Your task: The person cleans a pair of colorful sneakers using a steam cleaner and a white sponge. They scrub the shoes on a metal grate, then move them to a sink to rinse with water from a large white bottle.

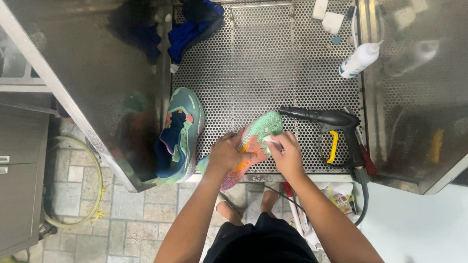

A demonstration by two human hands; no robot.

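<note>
Sneaker (255, 140) sits sole-up at the front edge of the perforated metal tray (270, 58), its green and pink tread facing you. Your left hand (225, 153) is closed around its middle and heel side, propping it up, while your right hand (286, 155) pinches a small white pad (272, 144) against the sole near the toe. It looks light, with a firm rubber sole and a softer upper, so the sole edge and midfoot likely give the surest grip; squeezing the upper would let it fold. If the tread is wet it may be slippery, though you cannot tell that from this view. The matching shoe (179, 134) stands just to the left, leaning on the steel wall, and a black spray gun (325, 120) lies close on the right, with a white bottle (359, 59) further back
</note>
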